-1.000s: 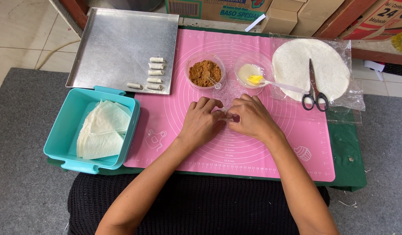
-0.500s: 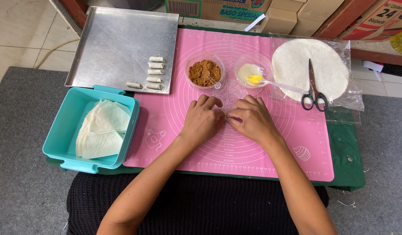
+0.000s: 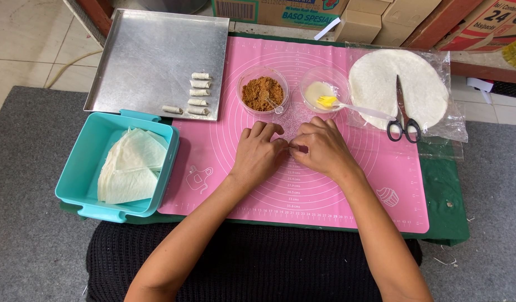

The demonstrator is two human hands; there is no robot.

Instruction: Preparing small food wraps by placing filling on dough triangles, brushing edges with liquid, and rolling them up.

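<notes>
My left hand and my right hand rest side by side on the pink silicone mat, fingertips meeting over a small wrapper piece that they mostly hide. Just beyond the hands stand a clear bowl of brown crumbly filling with a small spoon, and a clear bowl of pale paste with a yellow brush resting in it. Several finished small rolls lie on the metal tray.
A teal box at the left holds cut wrapper sheets. A stack of round wrappers on plastic lies at the far right with scissors on top. Cardboard boxes line the far edge.
Both hands stay at the same spot on the mat, with only slight finger movement over the wrapper piece.
</notes>
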